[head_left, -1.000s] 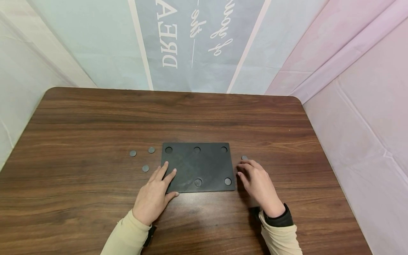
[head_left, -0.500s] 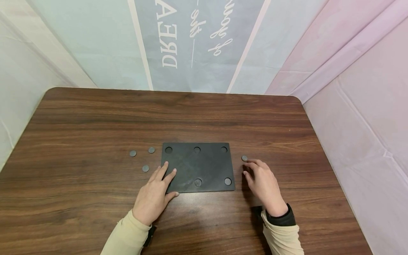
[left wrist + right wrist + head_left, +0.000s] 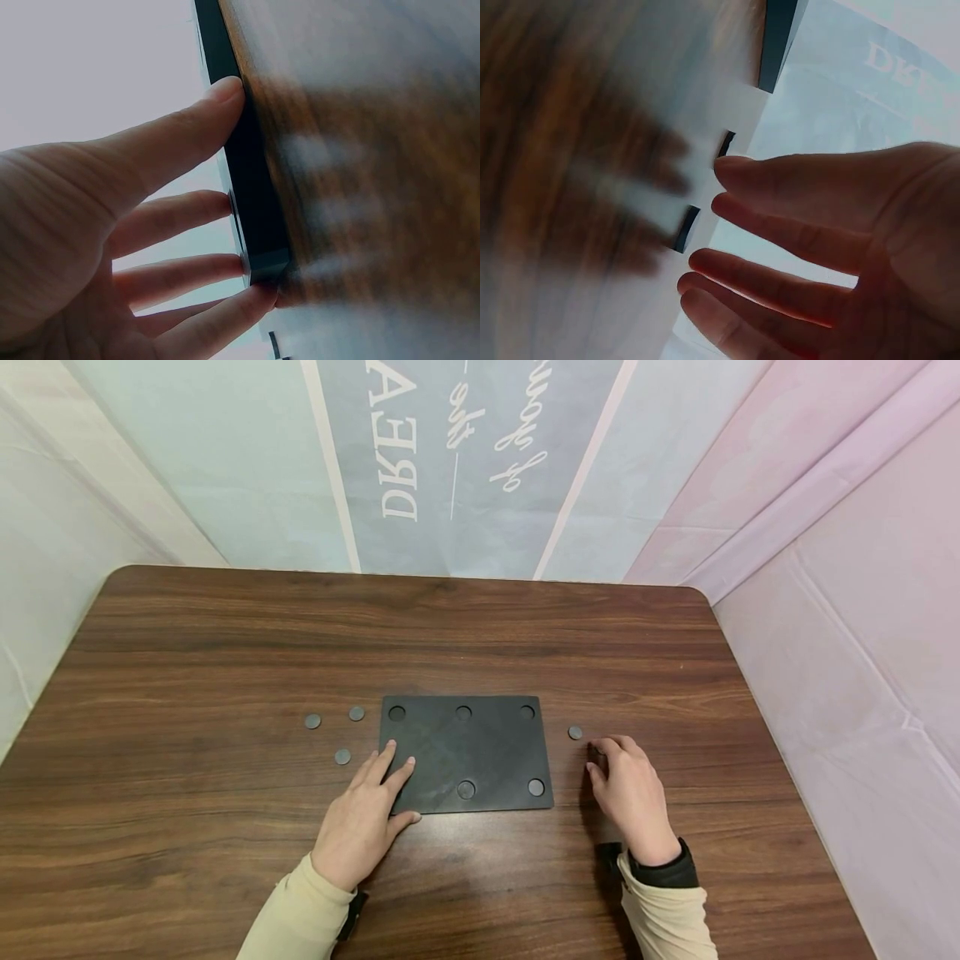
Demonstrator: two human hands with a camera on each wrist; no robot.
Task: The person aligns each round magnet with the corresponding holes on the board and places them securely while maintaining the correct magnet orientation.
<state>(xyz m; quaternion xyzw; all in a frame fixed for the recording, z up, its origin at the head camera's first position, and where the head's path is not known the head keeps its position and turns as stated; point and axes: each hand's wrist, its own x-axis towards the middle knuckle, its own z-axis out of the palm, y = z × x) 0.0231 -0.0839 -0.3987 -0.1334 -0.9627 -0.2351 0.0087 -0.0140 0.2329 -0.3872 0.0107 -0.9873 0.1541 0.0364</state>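
Observation:
My left hand (image 3: 360,827) rests on the left end of a flat black plate (image 3: 495,747), its fingers spread over the top and the thumb at the near edge. Round recesses line the plate, and a grey disc (image 3: 536,787) sits in the near right one. To the right, my right hand (image 3: 632,797) hovers low over the table with fingers loosely extended, holding nothing. Just beyond its fingertips lies one loose grey disc (image 3: 575,732). A second small disc (image 3: 686,229) stands out near the fingers in the right wrist view; in the head view the fingertips mostly cover it.
Three more grey discs lie left of the plate, among them a nearer disc (image 3: 342,757) and a far-left disc (image 3: 312,721). The brown wooden table (image 3: 450,635) ends at a printed cloth backdrop (image 3: 450,468).
My right hand has drawn away from the plate to the right, uncovering the loose disc beside it. The left hand and the plate stay where they were.

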